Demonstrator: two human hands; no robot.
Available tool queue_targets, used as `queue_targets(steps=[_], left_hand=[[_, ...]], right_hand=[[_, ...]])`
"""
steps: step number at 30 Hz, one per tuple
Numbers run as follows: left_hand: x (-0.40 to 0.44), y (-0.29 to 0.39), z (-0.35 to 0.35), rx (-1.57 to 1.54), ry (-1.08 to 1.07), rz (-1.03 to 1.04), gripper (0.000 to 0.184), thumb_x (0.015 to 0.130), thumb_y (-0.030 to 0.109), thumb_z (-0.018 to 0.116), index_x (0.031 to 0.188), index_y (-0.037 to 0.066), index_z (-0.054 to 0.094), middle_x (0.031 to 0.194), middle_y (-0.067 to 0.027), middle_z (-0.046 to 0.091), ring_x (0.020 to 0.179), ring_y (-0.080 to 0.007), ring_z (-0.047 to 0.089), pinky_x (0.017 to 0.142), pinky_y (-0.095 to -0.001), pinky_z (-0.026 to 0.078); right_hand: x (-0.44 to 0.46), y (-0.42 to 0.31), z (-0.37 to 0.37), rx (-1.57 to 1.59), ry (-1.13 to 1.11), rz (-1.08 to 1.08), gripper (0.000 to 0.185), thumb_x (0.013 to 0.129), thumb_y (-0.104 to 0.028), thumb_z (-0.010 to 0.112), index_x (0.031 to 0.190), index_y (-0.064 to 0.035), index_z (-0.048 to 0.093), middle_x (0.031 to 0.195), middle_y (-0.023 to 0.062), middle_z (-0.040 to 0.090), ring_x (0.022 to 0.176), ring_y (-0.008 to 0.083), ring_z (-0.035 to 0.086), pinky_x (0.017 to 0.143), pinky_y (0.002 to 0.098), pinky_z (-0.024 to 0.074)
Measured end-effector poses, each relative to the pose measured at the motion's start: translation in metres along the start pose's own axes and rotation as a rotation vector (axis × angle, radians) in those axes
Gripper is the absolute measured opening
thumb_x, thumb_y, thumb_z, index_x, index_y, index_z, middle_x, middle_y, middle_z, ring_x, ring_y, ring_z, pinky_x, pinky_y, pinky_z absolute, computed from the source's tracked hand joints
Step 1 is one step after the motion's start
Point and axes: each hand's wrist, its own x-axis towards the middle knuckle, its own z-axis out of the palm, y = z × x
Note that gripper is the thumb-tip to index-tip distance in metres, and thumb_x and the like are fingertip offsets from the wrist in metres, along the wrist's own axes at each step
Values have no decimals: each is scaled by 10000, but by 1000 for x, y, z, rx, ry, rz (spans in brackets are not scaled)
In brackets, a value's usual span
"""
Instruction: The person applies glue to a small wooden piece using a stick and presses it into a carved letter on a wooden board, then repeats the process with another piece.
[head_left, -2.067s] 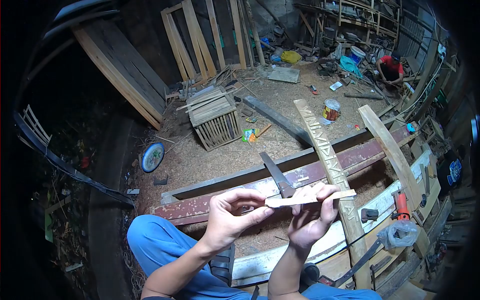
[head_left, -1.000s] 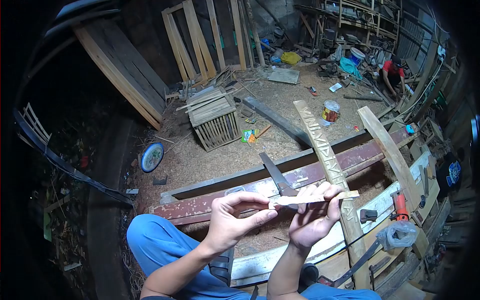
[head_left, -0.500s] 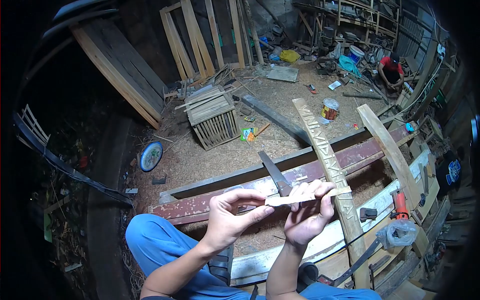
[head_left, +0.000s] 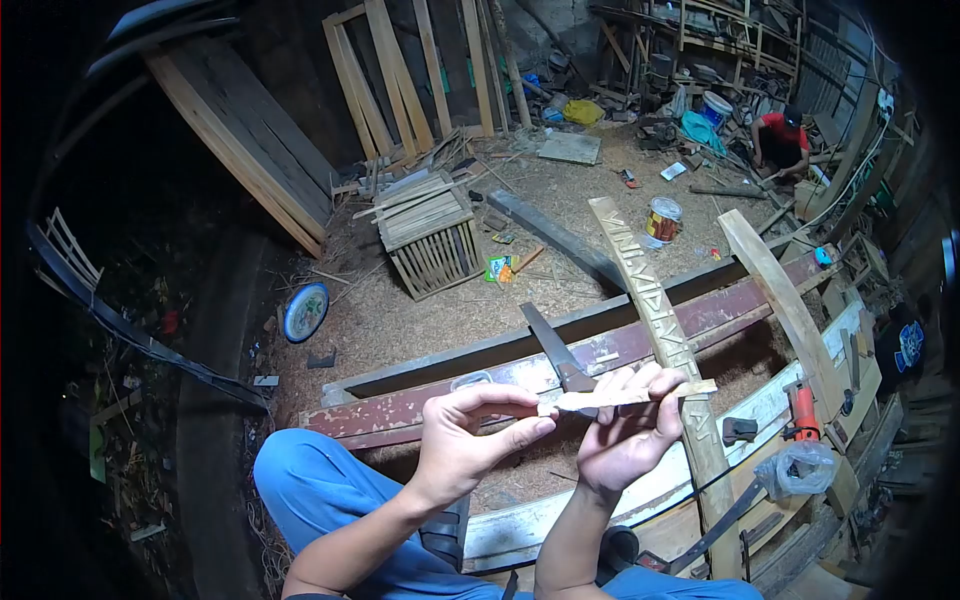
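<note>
The left hand (head_left: 460,440) pinches the near-left end of a thin pale strip (head_left: 578,401) between thumb and fingertips. The right hand (head_left: 632,438) grips it farther along, fingers curled around it, with a short end poking past the thumb. The strip, perhaps wood or folded sandpaper, hangs level in the air between the 2 hands. If they bend or twist it unevenly, it could snap or tear; a loose left pinch could let that end slip free, and a dropped strip could fall into the gap behind the white plank (head_left: 515,530).

Just beyond the fingers, a dark saw-like blade (head_left: 548,338) lies across the maroon plank (head_left: 715,312); lowering the knuckles carelessly could bring them against its edge. Near the right hand, a board with raised letters (head_left: 650,300) lies across the planks, and a bumped wrist could shift it. Farther right are an orange tool (head_left: 803,410) and a clear bag (head_left: 808,468). Well beyond, 1 person in red (head_left: 782,138) crouches.
</note>
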Motion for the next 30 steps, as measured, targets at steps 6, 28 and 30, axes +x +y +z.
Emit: queue_targets(steps=[6,28,30], left_hand=[[0,-2,1,-61,14,-12,240,846,-18,825,1068,-40,739,1040,-127,764,985,-167,732,929,-322,597],[-3,2,4,-70,-4,1,236,849,-12,826,1064,-47,735,1031,-121,758,979,-168,730,925,-322,597],[-3,4,4,-38,0,9,229,850,-8,826,1058,-46,736,1028,-121,759,978,-167,730,927,-320,596]], right_hand=[[-7,1,10,-80,-35,40,228,1058,-312,470,973,-101,455,737,30,428,559,142,409,541,292,379],[-6,1,9,-6,6,34,248,1066,-335,474,968,-108,465,707,23,437,550,130,392,525,282,351],[-4,0,8,24,34,15,257,1067,-346,473,969,-108,464,717,22,435,560,128,394,522,275,348]])
